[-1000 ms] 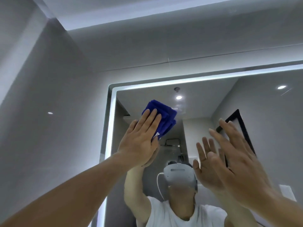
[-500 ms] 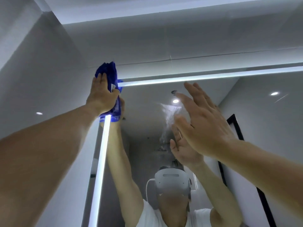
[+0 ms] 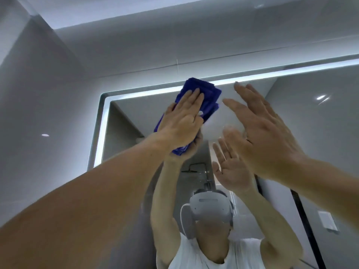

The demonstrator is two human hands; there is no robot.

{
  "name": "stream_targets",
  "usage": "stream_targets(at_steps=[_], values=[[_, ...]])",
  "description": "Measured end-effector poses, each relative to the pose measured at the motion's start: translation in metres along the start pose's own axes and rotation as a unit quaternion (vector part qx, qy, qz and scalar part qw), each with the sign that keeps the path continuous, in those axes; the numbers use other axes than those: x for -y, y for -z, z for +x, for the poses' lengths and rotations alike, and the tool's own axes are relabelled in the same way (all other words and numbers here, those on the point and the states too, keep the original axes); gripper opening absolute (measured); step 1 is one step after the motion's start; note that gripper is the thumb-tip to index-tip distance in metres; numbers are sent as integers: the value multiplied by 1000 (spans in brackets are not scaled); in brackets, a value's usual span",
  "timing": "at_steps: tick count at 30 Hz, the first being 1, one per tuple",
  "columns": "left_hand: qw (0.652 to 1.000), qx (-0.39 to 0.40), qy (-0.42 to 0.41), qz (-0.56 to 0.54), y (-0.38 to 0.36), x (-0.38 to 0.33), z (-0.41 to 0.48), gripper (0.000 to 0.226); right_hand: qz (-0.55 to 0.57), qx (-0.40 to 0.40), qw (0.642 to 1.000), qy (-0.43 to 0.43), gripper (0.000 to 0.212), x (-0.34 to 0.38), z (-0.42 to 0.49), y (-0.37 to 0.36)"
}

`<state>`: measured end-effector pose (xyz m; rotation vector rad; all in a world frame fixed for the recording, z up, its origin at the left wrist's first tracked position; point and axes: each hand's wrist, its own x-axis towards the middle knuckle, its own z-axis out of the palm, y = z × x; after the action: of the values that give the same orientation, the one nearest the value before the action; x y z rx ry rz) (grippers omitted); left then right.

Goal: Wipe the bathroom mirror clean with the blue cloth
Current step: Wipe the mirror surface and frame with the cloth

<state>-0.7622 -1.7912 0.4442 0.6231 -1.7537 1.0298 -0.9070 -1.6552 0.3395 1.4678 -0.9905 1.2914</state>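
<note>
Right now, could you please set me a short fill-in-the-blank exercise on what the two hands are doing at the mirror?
The left hand presses a folded blue cloth near the top ____ corner of the light-edged rectangular mirror.
The right hand, fingers straight, holds ____.
The reflected person wears a white ____ over the eyes.
Missing: left; nothing; headset.

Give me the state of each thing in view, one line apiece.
blue cloth, folded, pressed flat on the mirror near its top-left corner.
left hand, fingers straight, pressing the cloth.
right hand, open, raised before the mirror, holding nothing.
mirror, hazy patch beside the cloth.
light strip, lit.
</note>
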Motion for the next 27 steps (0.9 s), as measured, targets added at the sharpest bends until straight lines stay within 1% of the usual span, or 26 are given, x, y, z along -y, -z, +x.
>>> stream_targets(at_steps=[2,3,5,6,7,9,11,12,14,17,20,24,27], values=[[999,15,-45,-8,-10,-41,-13,60,1,-15,1000,-7,72,-13,0,10],[996,25,-81,-8,-15,-61,-24,63,1,-21,1000,-17,71,-19,1,15],[986,41,-161,22,-27,-92,-52,61,7,-31,998,-46,68,-30,2,23],[980,50,-187,41,-32,-102,-64,58,10,-35,998,-59,67,-34,2,25],[977,61,-198,54,-34,-107,-72,57,10,-37,997,-68,67,-35,3,27],[977,66,-192,68,-32,-104,-72,61,3,-38,996,-77,67,-36,2,27],[983,47,-163,67,-25,-88,-66,61,-1,-35,996,-79,67,-35,2,26],[990,34,-127,58,-20,-72,-65,61,0,-33,996,-78,67,-33,2,25],[999,5,-30,38,-10,-30,-69,61,0,-26,997,-77,68,-30,1,23],[995,-31,88,28,7,40,-92,63,-4,-19,997,-74,70,-20,2,17],[985,-69,160,17,21,80,-118,61,15,-21,997,-69,68,-5,1,8],[965,-90,247,14,22,81,-155,58,12,1,1000,-17,60,13,-5,-2],[958,-99,269,14,8,56,-186,56,14,10,1000,-10,62,24,-5,-1]])
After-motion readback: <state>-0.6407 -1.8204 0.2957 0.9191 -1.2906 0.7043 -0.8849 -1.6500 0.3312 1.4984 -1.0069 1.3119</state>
